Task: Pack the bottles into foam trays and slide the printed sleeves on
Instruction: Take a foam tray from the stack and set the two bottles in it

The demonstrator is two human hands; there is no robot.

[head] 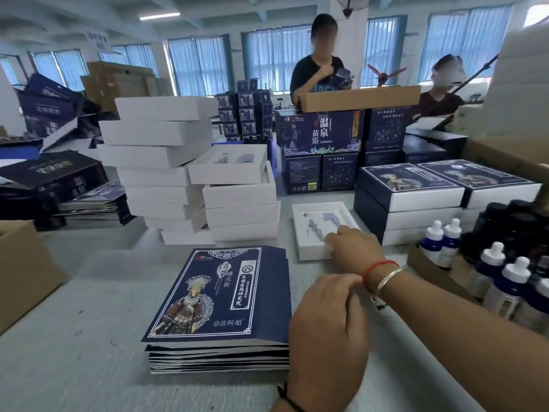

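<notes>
A white foam tray (309,233) with bottle-shaped cut-outs lies open on the table ahead of me, and no bottle shows in it. My right hand (353,248) grips its near right corner with the fingers curled over the edge. The fingers of my left hand (326,328) are curled and touch my right wrist beside a red string and a silver bangle, holding nothing that I can see. A stack of flat dark blue printed sleeves (219,292) sits to the left of my hands. White-capped dropper bottles (439,242) stand in a cardboard box (427,266) at the right.
Tall stacks of white trays (160,162) rise behind the sleeves. Sleeved boxes (407,188) are piled at the right, with dark bottles (505,221) beside them. A cardboard carton (23,269) sits at the left edge. Two people work across the table.
</notes>
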